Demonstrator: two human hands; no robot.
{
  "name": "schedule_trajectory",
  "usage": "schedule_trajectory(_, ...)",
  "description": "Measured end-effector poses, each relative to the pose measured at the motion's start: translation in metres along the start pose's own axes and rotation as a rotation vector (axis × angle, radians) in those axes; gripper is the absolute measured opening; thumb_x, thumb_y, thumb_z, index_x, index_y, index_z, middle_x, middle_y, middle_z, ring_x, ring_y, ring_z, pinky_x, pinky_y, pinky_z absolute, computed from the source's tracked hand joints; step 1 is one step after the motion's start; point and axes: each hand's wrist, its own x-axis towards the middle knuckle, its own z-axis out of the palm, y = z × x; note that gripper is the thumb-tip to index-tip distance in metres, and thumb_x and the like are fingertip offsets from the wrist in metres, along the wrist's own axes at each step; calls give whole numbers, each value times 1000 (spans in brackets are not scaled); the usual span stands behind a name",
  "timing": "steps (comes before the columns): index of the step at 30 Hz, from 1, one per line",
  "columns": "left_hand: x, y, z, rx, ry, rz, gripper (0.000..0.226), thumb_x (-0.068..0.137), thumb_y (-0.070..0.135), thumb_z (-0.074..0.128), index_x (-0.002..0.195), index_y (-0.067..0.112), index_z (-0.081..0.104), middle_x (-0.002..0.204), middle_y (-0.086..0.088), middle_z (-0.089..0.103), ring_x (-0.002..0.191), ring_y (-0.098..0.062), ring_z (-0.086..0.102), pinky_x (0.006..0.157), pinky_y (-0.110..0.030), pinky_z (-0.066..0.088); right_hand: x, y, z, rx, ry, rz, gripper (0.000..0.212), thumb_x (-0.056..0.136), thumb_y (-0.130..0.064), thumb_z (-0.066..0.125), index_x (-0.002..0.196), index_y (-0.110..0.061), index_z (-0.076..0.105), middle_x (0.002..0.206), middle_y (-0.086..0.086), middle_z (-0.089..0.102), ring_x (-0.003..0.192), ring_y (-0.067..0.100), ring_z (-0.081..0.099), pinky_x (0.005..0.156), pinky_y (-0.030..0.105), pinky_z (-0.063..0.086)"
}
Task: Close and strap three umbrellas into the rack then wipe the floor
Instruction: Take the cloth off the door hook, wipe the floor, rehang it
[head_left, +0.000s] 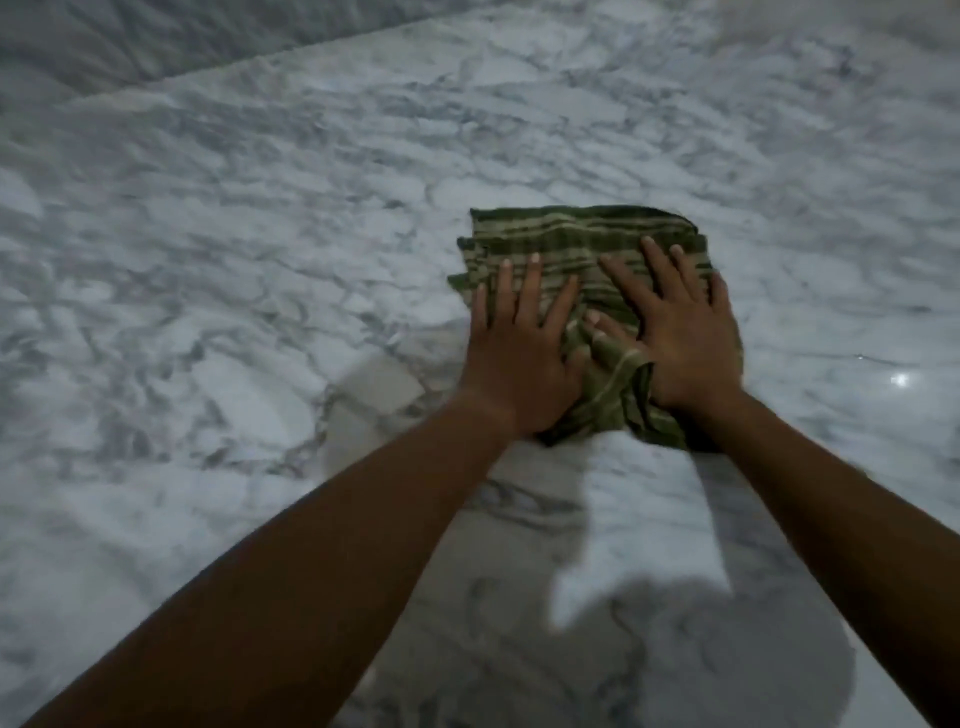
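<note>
Our left hand (519, 358), right hand (685, 343) and both forearms (311, 561) are bare, the fingers (532, 283) tipped with short pale nails.

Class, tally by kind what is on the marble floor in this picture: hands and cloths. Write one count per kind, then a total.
Hands: 2, the left hand and the right hand, both pressed flat on the cloth.
Cloths: 1, the green striped cloth.
Total: 3
</note>
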Motion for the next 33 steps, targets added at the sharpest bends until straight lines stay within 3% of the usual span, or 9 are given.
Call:
schedule_trajectory(3, 40, 23, -7, 21, -70, 60, 68, 101, 54, 25, 160, 28, 5, 168, -10, -9, 154, -34, -11, 122, -54, -5, 3, 34, -8, -14, 13, 131, 74, 91, -82, 12, 157, -49, 13, 170, 1, 11, 157, 26, 8, 124, 55, 8)
schedule_trajectory(6, 30, 44, 1, 18, -46, 108, 69, 101, 55, 26, 161, 26, 6, 168, -12, -6, 154, -36, -8, 123, -53, -4, -15, 43, -10, -17, 3, 192, 74, 91, -81, 12, 157, -49, 10, 171, 2, 7, 157, 26, 4, 124, 58, 7)
schedule_trajectory(10, -9, 39, 15, -13, 82, 259, 69, 94, 54, 35, 154, 19, 37, 161, -20, 29, 149, -44, 24, 120, -58, 17, -56, 34, -9, -30, -45, 273, 74, 89, -83, 13, 156, -52, 5, 171, 0, 2, 157, 23, -1, 123, 59, 5)
schedule_trajectory(12, -28, 29, 18, -19, 118, 299, 67, 93, 53, 41, 151, 18, 43, 158, -20, 36, 146, -44, 31, 118, -59, 23, -74, 23, -8, -16, -57, 277, 75, 87, -85, 13, 155, -55, 3, 171, -1, 1, 157, 23, -2, 123, 59, 4)
schedule_trajectory(17, -107, -5, 11, 8, 21, 283, 72, 94, 61, 32, 157, 25, 29, 166, -13, 19, 152, -37, 16, 121, -56, 15, -140, -29, 1, -34, -73, 159, 69, 93, -80, 17, 155, -54, 2, 171, 0, 0, 157, 25, -2, 123, 60, 6)
schedule_trajectory(24, -247, -107, 5, 78, -21, 199, 68, 100, 61, 31, 159, 29, 20, 168, -8, 11, 155, -30, 6, 122, -50, 17, -219, -152, 25, 22, -165, -157, 69, 97, -73, 21, 159, -46, 3, 170, 4, -5, 157, 29, -7, 122, 62, -2)
schedule_trajectory(27, -299, -160, -8, 94, -43, 70, 67, 100, 60, 32, 158, 27, 24, 167, -9, 15, 154, -30, 10, 121, -47, 19, -201, -209, 24, 27, -236, -417, 76, 93, -79, 20, 159, -42, 11, 171, 5, -4, 157, 32, -8, 120, 64, -6)
schedule_trajectory(30, -343, -203, -18, 84, -55, -110, 65, 101, 59, 26, 157, 26, 29, 166, -10, 20, 152, -34, 18, 117, -50, 27, -162, -264, 28, -69, -323, -730, 96, 80, -92, 23, 160, -41, 6, 170, 3, -8, 156, 30, -11, 120, 64, -7)
schedule_trajectory(33, -364, -244, -25, 77, -47, -260, 64, 101, 56, 27, 155, 23, 32, 161, -16, 30, 147, -40, 27, 114, -52, 33, -120, -324, 37, -116, -353, -861, 106, 70, -97, 28, 158, -45, -2, 170, 1, -12, 156, 28, -14, 121, 63, -9)
